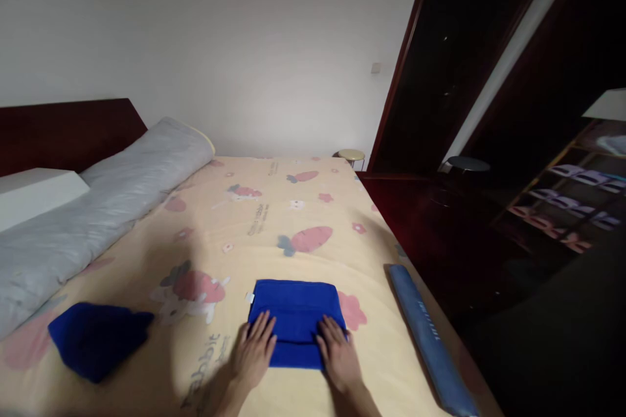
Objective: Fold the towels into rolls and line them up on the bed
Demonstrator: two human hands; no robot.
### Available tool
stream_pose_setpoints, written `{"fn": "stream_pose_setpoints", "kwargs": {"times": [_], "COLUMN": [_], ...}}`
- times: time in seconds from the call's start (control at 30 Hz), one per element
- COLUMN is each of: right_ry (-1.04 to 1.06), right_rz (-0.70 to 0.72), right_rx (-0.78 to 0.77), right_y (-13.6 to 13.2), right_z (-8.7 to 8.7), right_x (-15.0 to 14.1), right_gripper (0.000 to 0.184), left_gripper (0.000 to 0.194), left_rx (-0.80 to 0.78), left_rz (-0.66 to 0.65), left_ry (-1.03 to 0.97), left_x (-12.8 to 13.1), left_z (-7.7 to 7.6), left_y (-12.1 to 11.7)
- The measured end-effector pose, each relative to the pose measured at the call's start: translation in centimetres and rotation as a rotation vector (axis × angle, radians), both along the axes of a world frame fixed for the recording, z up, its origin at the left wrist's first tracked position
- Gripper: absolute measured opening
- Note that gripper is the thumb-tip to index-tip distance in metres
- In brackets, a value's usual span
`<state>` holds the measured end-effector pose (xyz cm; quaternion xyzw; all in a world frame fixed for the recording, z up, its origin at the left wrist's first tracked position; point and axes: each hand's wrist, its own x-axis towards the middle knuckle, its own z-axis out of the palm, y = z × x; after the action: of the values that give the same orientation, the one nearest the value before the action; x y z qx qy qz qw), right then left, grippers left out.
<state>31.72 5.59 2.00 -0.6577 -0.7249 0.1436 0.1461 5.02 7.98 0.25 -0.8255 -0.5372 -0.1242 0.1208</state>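
Observation:
A blue cloth (298,300), folded into a rough rectangle with a small white tag at its left edge, lies flat on the bed. My left hand (254,348) rests on its left side, fingers stretched out and pointing away from me. On the right side, my right hand (338,352) lies with its fingers extended over the cloth. A folded edge runs across between both hands, with a strip of the cloth showing nearer to me. Another blue cloth (100,339) lies crumpled on the bed to the left, apart from my hands.
The bed (244,247) has a cream sheet printed with carrots and rabbits. A long blue-grey case (425,339) lies along its right edge. A grey pillow (147,169) and white box (42,192) are at left. Stools (352,155) and a shoe rack (572,189) stand beyond.

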Motion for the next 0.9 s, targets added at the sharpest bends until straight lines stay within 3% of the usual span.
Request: {"fn": "stream_pose_setpoints", "kwargs": {"times": [0.1,0.17,0.27,0.37,0.43,0.53,0.6,0.67,0.77,0.9], "right_ry": [-0.047,-0.03,0.044,0.093,0.086,0.001,-0.067,-0.104,-0.138,-0.23], "right_rz": [-0.173,-0.147,0.046,0.174,0.184,0.019,-0.13,-0.176,0.011,0.321], "right_rx": [0.052,0.097,0.071,-0.016,-0.049,-0.061,-0.031,0.059,0.264,0.543], "right_y": [-1.3,-2.1,-2.1,-0.2,1.4,2.9,2.6,1.2,-2.1,-5.1], "right_z": [-0.9,-0.8,0.3,1.3,1.4,0.7,0.0,-0.8,-2.2,-4.1], "right_x": [5.3,5.9,1.9,-3.2,-4.1,-0.5,3.4,6.5,7.7,5.3], "right_gripper": [0.053,0.052,0.05,0.051,0.052,0.051,0.051,0.05,0.048,0.047], "left_gripper": [0.051,0.054,0.056,0.053,0.049,0.045,0.044,0.045,0.053,0.065], "left_rx": [0.106,0.111,0.013,-0.087,-0.141,-0.137,-0.027,0.112,0.189,0.146], "left_rz": [0.125,0.1,-0.052,-0.13,-0.107,0.006,0.106,0.14,-0.003,-0.28], "left_ry": [-0.012,-0.009,-0.001,-0.024,-0.027,-0.015,-0.025,-0.035,0.023,0.149], "left_x": [-5.2,-5.8,-1.3,4.3,5.3,1.3,-3.1,-6.6,-7.9,-4.4], "left_z": [0.0,0.7,1.7,1.5,0.9,0.2,0.2,0.4,0.9,0.0], "left_y": [-0.5,-1.3,-2.1,-1.2,0.3,2.3,2.7,1.7,-1.3,-4.8]}}
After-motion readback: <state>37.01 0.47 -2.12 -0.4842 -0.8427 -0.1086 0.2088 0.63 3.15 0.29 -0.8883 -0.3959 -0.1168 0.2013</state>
